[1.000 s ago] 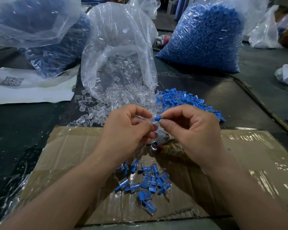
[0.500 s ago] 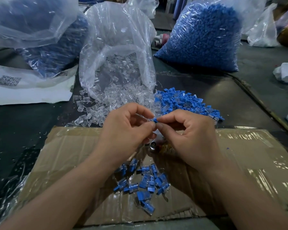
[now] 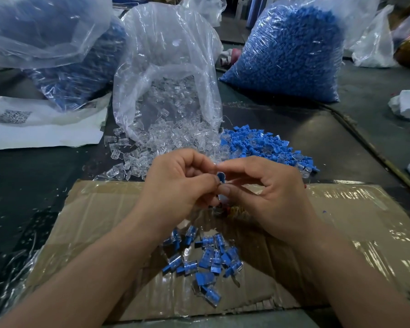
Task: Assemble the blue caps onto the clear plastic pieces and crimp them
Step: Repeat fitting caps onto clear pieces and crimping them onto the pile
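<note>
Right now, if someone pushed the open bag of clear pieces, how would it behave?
The clear bag looks thin and crinkled, so it would probably crumple rather than slide. Its mouth lies open with clear pieces already spilled, so more would likely scatter.

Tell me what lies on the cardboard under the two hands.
A heap of assembled blue-capped clear pieces lies on the cardboard. The left hand and right hand, pinching a blue cap, hide most of a small unidentifiable object.
</note>
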{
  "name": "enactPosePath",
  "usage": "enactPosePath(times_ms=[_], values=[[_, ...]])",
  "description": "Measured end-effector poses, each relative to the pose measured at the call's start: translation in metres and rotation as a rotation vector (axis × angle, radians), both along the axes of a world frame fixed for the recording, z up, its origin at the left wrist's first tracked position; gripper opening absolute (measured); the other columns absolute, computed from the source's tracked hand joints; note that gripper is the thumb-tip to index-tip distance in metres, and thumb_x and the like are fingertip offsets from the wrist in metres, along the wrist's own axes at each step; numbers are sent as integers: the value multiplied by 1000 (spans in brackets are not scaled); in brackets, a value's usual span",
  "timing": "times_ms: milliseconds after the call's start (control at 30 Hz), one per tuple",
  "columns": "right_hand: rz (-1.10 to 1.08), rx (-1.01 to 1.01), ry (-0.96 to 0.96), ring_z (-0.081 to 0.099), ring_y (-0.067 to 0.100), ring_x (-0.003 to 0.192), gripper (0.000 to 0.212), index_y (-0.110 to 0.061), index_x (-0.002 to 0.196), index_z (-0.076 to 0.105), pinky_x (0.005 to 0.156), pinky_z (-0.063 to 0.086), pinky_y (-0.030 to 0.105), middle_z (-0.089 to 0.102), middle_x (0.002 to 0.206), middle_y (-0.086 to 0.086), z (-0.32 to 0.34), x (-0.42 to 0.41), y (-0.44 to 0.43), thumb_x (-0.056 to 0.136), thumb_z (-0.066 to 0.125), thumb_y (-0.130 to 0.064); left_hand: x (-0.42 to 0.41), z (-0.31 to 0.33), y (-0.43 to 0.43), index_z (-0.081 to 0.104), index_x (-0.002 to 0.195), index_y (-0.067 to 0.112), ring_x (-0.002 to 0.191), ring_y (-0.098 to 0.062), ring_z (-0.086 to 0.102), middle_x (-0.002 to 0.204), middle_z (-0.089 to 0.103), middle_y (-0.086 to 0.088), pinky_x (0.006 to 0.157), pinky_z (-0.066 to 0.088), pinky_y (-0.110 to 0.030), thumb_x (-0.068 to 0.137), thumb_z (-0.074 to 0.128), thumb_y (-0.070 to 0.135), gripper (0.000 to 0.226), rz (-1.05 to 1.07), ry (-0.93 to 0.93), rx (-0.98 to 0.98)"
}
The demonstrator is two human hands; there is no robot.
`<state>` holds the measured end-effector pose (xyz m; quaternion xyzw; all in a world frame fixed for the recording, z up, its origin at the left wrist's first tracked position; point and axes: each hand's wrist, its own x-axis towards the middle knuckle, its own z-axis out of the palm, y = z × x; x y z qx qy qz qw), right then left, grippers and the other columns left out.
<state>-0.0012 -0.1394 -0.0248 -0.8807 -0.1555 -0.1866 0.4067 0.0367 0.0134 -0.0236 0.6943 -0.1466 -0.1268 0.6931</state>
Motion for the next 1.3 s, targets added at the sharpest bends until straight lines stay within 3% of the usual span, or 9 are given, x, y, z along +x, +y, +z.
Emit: enactPosePath(times_ms=[233, 367, 633, 733, 867, 1100, 1300], values=[[37, 164, 20, 66, 4, 81, 30, -18, 99, 65, 74, 54, 22, 69, 89, -6, -1, 1, -1, 70, 71, -23, 3, 1, 1, 56, 75, 4, 43, -16, 61, 53, 64, -9, 40, 47, -19, 74, 62, -9, 14, -89, 147, -85], [43, 206, 46, 67, 5, 76, 28, -20, 95, 65, 70, 56, 23, 69, 84, -6, 0, 1, -6, 67, 70, -24, 2, 2, 1, 56, 78, 3, 47, -19, 63, 58, 66, -12, 41, 49, -21, 78, 56, -11, 14, -159, 179, -107], [36, 32, -78, 64, 1, 79, 29, -16, 102, 64, 70, 49, 11, 65, 86, -10, -6, 5, -8, 73, 69, -20, 2, 5, 1, 56, 75, 3, 46, -20, 62, 59, 66, -15, 42, 49, -22, 81, 52, -12, 17, -158, 178, -88], [34, -59, -149, 61, 1, 82, 28, -10, 99, 68, 72, 48, 10, 62, 86, -11, -7, 6, -7, 76, 68, -26, 2, 5, 2, 56, 73, 3, 45, -20, 61, 58, 65, -15, 41, 49, -22, 79, 52, -13, 18, -141, 173, -82], [23, -150, -246, 60, 5, 80, 23, -4, 95, 70, 71, 49, 11, 60, 86, -10, -9, 7, -9, 79, 65, -20, 2, 5, 3, 58, 73, 4, 42, -20, 59, 55, 63, -14, 40, 47, -22, 78, 52, -12, 18, -138, 164, -70], [32, -151, -275, 60, 7, 81, 24, -2, 95, 70, 73, 49, 13, 61, 87, -7, -10, 8, -9, 81, 59, -19, 2, 5, 1, 59, 74, 6, 44, -17, 61, 57, 66, -10, 42, 48, -21, 75, 61, -7, 13, -132, 166, -66], [36, -155, -274, 61, 7, 82, 26, -1, 96, 69, 76, 49, 13, 66, 87, 0, -9, 7, -8, 82, 57, -20, 2, 5, 1, 62, 73, 4, 46, -16, 63, 61, 68, -12, 44, 51, -20, 54, 68, 12, 22, -87, 196, -113]])
